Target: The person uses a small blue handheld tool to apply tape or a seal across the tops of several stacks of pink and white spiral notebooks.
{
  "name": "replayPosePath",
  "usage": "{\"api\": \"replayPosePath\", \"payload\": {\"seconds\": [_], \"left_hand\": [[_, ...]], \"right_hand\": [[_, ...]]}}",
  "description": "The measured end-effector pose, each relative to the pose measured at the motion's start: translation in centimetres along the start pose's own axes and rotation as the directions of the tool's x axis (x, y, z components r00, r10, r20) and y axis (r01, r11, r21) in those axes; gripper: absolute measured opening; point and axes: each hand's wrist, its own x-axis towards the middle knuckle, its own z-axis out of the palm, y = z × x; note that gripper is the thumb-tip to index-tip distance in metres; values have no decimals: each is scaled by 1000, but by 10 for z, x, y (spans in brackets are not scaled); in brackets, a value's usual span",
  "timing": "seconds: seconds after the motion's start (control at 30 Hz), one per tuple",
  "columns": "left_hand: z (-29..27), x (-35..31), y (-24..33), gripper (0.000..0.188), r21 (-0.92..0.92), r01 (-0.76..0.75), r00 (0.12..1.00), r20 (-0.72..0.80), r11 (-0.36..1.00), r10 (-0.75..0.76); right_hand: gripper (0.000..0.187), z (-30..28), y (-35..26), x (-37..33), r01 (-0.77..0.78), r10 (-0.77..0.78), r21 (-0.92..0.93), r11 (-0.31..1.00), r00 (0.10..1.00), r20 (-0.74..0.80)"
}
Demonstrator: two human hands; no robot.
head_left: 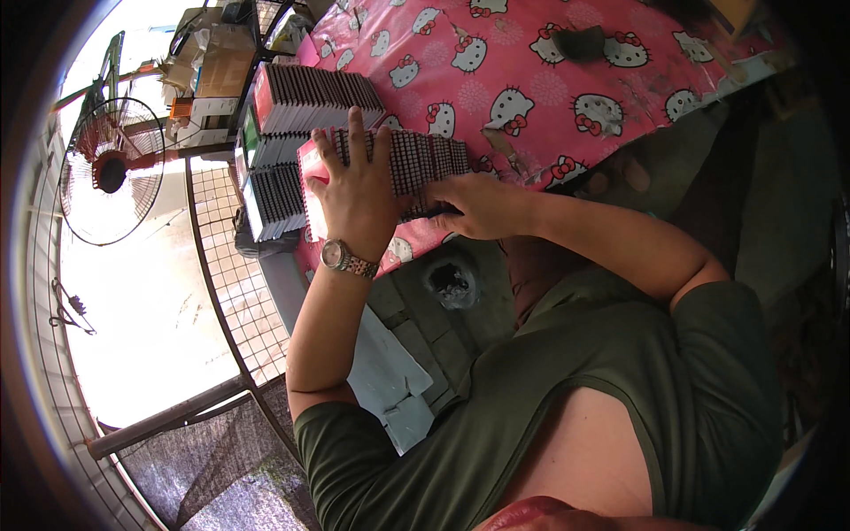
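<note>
A long row of spiral-bound notebooks point(434, 152) with dark bindings and a pink-red cover at its left end lies on a pink cartoon-cat tablecloth point(496, 75). My left hand point(359, 190), with a watch on its wrist, is spread over the left end of this row, fingers stretched and apart. At the near side of the row, toward its right end, my right hand point(478, 205) has its fingers bent around the notebooks' edge. Its fingertips are partly hidden against the bindings.
More stacked notebooks point(310, 97) stand just behind and left of the row. A fan point(111, 171) is at the far left, near cardboard boxes point(226, 62). A dark object point(578, 44) lies on the far cloth. The table's near edge runs in front of me.
</note>
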Motion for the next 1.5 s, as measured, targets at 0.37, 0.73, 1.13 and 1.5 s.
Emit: {"api": "replayPosePath", "payload": {"seconds": [0.37,0.73,1.13,1.5], "left_hand": [[1,-2,-5,89,-32,-33,999,-22,999,33],[10,-3,-1,89,173,-51,994,-91,984,68],[11,5,-3,80,228,-156,986,-30,961,167],[22,19,7,52,328,-254,965,28,910,259]], "right_hand": [[39,-9,11,1,245,-271,-194,950,955,-123],[35,-9,17,5,-1,-3,36,999,995,100],[36,-21,8,15,-253,198,123,960,918,343],[46,-11,23,4,149,-148,-249,957,989,22]]}}
